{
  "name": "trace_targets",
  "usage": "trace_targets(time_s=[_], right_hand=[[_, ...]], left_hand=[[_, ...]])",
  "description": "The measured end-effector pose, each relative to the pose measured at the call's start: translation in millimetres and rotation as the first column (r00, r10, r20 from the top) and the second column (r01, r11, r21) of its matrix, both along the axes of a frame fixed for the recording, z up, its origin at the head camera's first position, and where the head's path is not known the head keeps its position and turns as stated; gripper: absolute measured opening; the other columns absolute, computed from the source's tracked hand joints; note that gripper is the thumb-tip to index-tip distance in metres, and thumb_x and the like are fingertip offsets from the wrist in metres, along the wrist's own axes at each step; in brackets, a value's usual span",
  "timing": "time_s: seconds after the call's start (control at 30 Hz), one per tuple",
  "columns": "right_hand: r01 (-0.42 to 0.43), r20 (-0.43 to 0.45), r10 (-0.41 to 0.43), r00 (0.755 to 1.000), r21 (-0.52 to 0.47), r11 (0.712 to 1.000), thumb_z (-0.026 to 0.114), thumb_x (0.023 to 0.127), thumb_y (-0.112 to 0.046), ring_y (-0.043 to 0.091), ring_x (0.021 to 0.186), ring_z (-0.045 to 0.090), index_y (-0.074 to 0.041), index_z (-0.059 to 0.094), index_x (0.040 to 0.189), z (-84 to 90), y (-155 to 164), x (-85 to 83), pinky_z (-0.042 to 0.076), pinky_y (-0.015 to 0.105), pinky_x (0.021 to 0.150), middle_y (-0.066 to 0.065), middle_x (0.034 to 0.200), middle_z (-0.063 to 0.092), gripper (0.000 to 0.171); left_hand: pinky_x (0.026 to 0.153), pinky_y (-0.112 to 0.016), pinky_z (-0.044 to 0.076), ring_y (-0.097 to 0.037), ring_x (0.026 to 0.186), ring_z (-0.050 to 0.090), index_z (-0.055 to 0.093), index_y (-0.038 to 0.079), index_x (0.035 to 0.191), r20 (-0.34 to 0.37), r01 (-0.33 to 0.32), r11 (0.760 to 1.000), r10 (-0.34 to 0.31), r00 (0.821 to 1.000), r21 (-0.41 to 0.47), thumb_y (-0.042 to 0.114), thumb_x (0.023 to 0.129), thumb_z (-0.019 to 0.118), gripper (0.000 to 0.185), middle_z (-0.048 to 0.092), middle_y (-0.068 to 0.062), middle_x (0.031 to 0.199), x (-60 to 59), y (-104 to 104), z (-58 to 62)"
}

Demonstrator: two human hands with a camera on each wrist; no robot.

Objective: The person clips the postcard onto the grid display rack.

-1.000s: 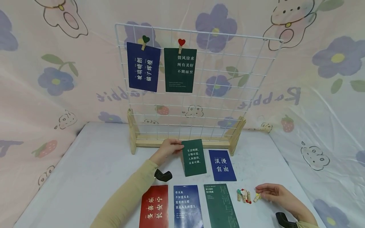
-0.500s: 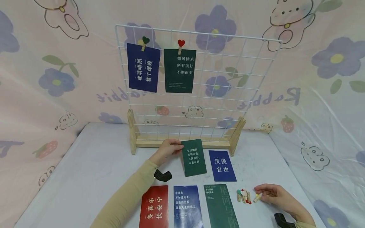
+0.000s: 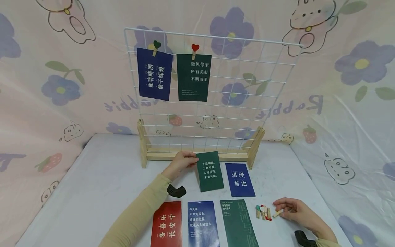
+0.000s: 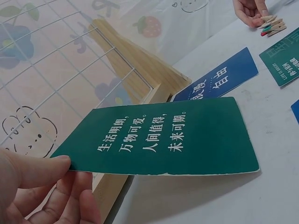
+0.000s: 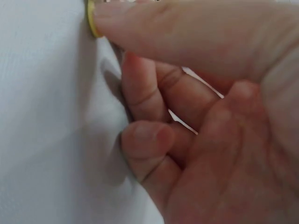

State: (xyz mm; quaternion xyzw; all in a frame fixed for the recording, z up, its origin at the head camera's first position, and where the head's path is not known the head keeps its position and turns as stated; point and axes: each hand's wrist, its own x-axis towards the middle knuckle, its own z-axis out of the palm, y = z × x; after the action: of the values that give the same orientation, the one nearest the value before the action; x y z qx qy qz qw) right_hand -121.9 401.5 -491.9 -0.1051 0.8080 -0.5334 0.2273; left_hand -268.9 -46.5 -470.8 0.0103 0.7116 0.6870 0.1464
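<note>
My left hand pinches a green card by its upper left corner. In the left wrist view the thumb lies on that corner, and the card slants in front of the rack's wooden base. At the right, my right hand pinches a small wooden clothespin just beside a group of similar clothespins with coloured hearts. A yellow edge of the clothespin's ornament shows at the thumb tip in the right wrist view; the rest of it is hidden or cut off.
A white wire grid rack stands behind, with a blue card and a dark green card clipped near its top. On the table lie a small blue card, a red card, a larger blue card and another green card.
The right hand has shifted slightly left with the clothespin, which now lies at a flatter slant, its yellow heart hidden in the head view. The left hand and its card hold nearly still.
</note>
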Motion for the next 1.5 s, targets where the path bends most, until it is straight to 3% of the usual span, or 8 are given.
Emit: trace_targets(time_s=[0.5, 0.83, 1.03, 1.27, 1.5], right_hand=[[0.173, 0.017, -0.177, 0.984, 0.128, 0.977, 0.067, 0.09, -0.013, 0.016, 0.088, 0.063, 0.012, 0.058, 0.115, 3.1, -1, 1.1, 0.054, 0.028, 0.072, 0.018, 0.109, 0.065, 0.037], [0.17, 0.095, -0.184, 0.978, 0.136, 0.976, 0.06, 0.095, -0.019, 0.017, 0.08, 0.057, 0.009, 0.061, 0.115, 7.3, -4, -2.0, 0.05, 0.029, 0.066, 0.008, 0.105, 0.066, 0.035], [0.172, 0.102, -0.186, 0.977, 0.137, 0.976, 0.055, 0.098, -0.018, 0.018, 0.071, 0.054, 0.014, 0.059, 0.117, 7.3, -4, -4.0, 0.047, 0.028, 0.061, 0.01, 0.101, 0.065, 0.037], [0.195, 0.112, -0.215, 0.97, 0.168, 0.966, 0.053, 0.099, -0.022, 0.021, 0.085, 0.059, 0.015, 0.058, 0.117, 10.6, -9, -7.8, 0.054, 0.029, 0.072, 0.013, 0.105, 0.066, 0.041], [0.161, 0.112, -0.183, 0.977, 0.182, 0.97, 0.066, 0.091, -0.021, 0.022, 0.09, 0.063, 0.013, 0.059, 0.116, 14.5, -11, -5.5, 0.054, 0.029, 0.076, 0.015, 0.107, 0.067, 0.043]], left_hand=[[0.074, -0.029, 0.054, -0.015, 0.082, 0.065, 0.066, -0.003, 0.108, 0.006, -0.015, 1.0, 0.015, 1.0, -0.003, 0.005, 0.087, 0.069, 0.022, 0.068, -0.008, 0.094, 0.2, -5, -0.1], [0.082, -0.035, 0.054, -0.024, 0.091, 0.065, 0.067, -0.001, 0.108, 0.012, 0.001, 1.0, -0.001, 1.0, 0.0, 0.007, 0.088, 0.068, 0.022, 0.068, -0.008, 0.095, -1.4, -6, -0.3], [0.085, -0.038, 0.053, -0.025, 0.092, 0.065, 0.066, -0.002, 0.109, 0.021, -0.005, 1.0, 0.005, 1.0, 0.005, 0.006, 0.088, 0.069, 0.022, 0.068, -0.009, 0.096, -1.5, -6, 0.9], [0.086, -0.04, 0.053, -0.022, 0.088, 0.065, 0.066, -0.002, 0.108, 0.017, -0.009, 1.0, 0.009, 1.0, 0.01, 0.005, 0.088, 0.068, 0.022, 0.068, -0.009, 0.096, -1.2, -6, 2.0], [0.085, -0.04, 0.053, -0.021, 0.087, 0.065, 0.067, -0.003, 0.108, 0.015, -0.017, 1.0, 0.017, 1.0, 0.012, 0.005, 0.087, 0.069, 0.022, 0.068, -0.009, 0.095, -1.1, -7, 1.7]])
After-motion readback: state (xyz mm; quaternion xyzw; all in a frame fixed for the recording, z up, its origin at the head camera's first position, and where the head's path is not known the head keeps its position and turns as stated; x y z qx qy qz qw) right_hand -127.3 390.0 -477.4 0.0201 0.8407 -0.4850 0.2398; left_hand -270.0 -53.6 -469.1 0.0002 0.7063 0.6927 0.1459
